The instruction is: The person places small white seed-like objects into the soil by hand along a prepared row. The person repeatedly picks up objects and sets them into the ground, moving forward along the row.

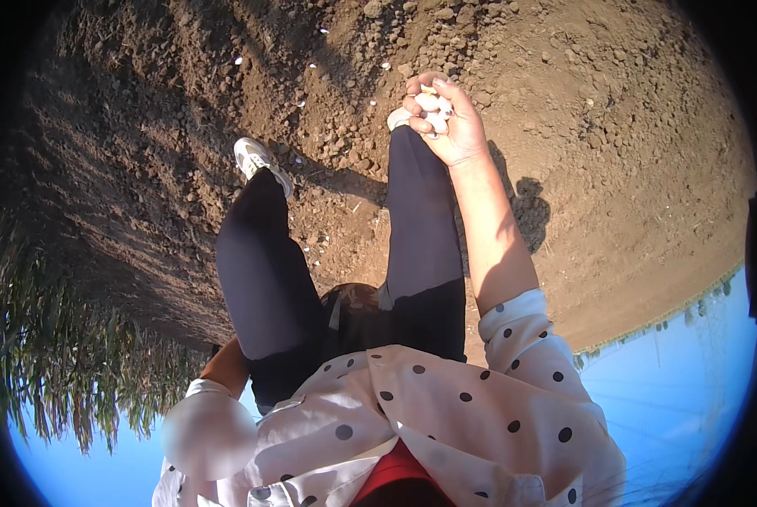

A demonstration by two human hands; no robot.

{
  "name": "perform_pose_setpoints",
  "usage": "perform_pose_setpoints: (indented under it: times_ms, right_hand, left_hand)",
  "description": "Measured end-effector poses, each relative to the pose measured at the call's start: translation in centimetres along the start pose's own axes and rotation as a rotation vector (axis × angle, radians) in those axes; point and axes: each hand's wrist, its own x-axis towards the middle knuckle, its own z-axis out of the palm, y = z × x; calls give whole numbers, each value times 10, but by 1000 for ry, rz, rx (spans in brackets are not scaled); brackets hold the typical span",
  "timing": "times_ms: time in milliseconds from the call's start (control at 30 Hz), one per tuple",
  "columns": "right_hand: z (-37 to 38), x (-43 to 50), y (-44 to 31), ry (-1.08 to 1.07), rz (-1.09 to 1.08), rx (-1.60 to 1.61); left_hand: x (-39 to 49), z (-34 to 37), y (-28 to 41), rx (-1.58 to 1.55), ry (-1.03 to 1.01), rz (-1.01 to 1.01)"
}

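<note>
Several white garlic cloves (pixel 430 113) rest in the cupped palm of my right hand (pixel 461 130), with its fingers curled around them. That hand is held palm up above my right shoe (pixel 398 118), which it partly covers. My left hand is out of view; only the left forearm (pixel 227 369) shows, passing behind my left thigh. More pale pieces that look like cloves lie scattered on the loose soil (pixel 340 82) ahead of my feet, among them one clove (pixel 238 61) at the left and another clove (pixel 386 66) nearer my right hand. A few small white bits (pixel 318 248) lie between my legs.
My left shoe (pixel 251 158) is planted on cloddy ground. A dark patterned object (pixel 353 304), partly hidden, is between my thighs. Tall leafy plants (pixel 86 367) stand along the left side. Smoother bare earth (pixel 632 190) stretches out at the right.
</note>
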Motion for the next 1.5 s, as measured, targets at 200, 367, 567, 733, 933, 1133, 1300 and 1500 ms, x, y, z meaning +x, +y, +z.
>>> perform_pose_setpoints:
  times_ms: [200,367,567,733,933,1133,1300,1500]
  right_hand:
    - [-30,54,-56,-36,-30,-55]
    - [-61,120,-77,16,-10,-183]
    - [-68,205,-104,10,9,-480]
    - [-47,228,-131,-82,-56,-636]
    - [-28,173,-111,-144,-203,-759]
    - [6,87,-95,-137,-264,-912]
    - [30,42,-59,-215,-304,-927]
    - [36,12,-30,-133,-274,-1049]
  left_hand:
    - [71,-40,72,49,87,94]
    - [159,-83,113,156,137,217]
    - [243,-115,134,257,207,352]
    - [320,-135,167,318,288,465]
    - [363,-141,169,395,375,556]
    - [360,-141,150,447,425,614]
    - [366,-139,134,477,450,658]
    - [362,-138,116,508,472,681]
